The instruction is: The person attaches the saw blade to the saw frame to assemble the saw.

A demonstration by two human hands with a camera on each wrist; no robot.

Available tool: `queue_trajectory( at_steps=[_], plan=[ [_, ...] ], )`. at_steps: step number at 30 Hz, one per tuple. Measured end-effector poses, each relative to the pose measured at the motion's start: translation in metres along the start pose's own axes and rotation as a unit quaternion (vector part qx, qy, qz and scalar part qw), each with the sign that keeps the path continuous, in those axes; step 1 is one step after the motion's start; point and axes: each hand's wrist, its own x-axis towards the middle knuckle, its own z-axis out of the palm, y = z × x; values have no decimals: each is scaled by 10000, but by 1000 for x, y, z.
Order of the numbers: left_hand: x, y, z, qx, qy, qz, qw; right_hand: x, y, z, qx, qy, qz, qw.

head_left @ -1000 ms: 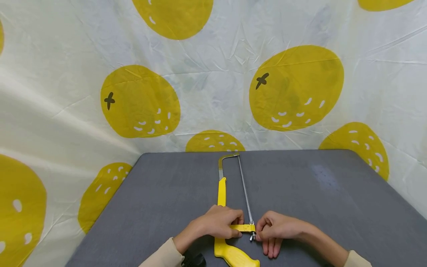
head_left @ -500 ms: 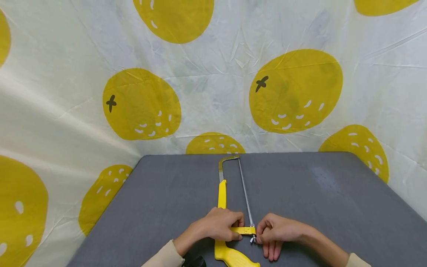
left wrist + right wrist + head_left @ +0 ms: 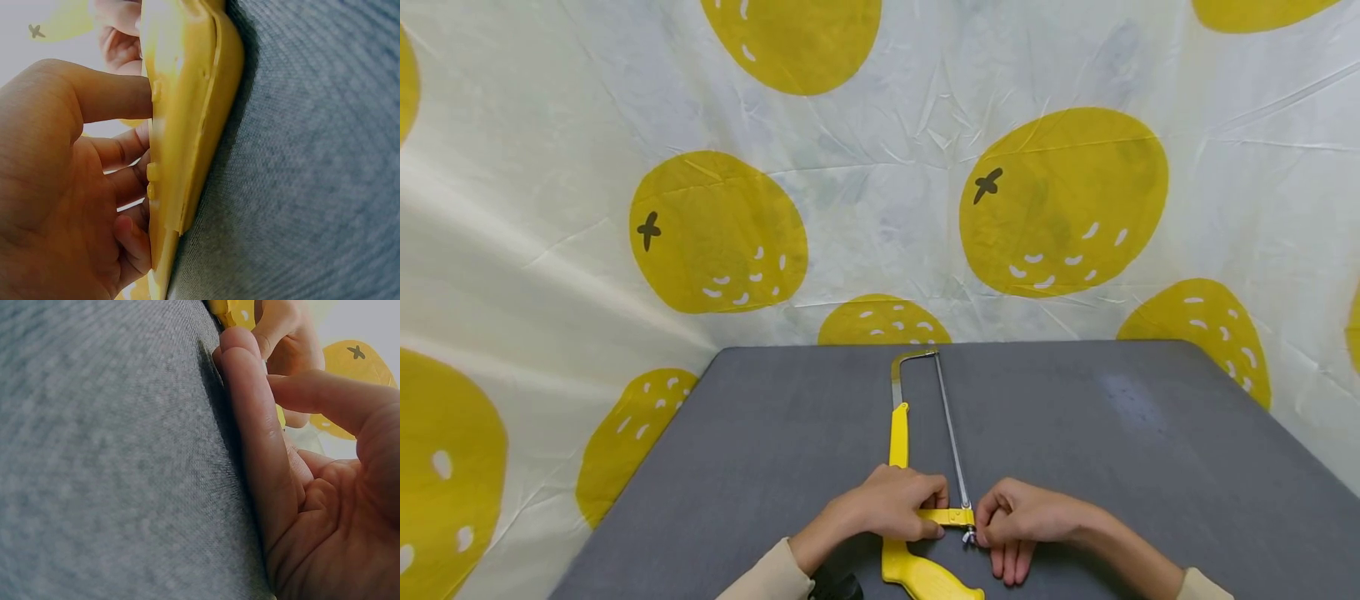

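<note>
A hacksaw (image 3: 899, 433) with a yellow frame and handle lies on the grey table in the head view, its blade (image 3: 952, 433) on the right side. My left hand (image 3: 891, 502) grips the frame near the handle, thumb and fingers at the yellow cross arm (image 3: 953, 517). In the left wrist view the thumb presses the yellow frame (image 3: 187, 112). At the blade's near end sits a small metal wing nut (image 3: 967, 537). Thumb and index finger of my right hand (image 3: 1030, 512) pinch at its side, while the other fingers rest on the table. The right wrist view hides the nut behind the fingers.
The grey tabletop (image 3: 1097, 433) extends to a back edge against a white cloth (image 3: 880, 225) with yellow fruit prints. Partly hidden under the left forearm is a black object (image 3: 838, 586).
The wing nut sits at a slightly different angle beside my right fingertips. My left hand keeps its grip on the hacksaw, and the whole head view has tipped a little.
</note>
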Motion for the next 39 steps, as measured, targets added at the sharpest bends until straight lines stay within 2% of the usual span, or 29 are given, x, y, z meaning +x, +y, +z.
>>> queue_trajectory(
  at_steps=[22, 39],
  plan=[
    [4, 3, -6, -20, 27, -64, 10000, -1, -6, -6, 130, 26, 52, 9999],
    [2, 1, -5, -36, 89, 10, 10000, 0, -7, -4, -3, 93, 75, 9999]
  ],
)
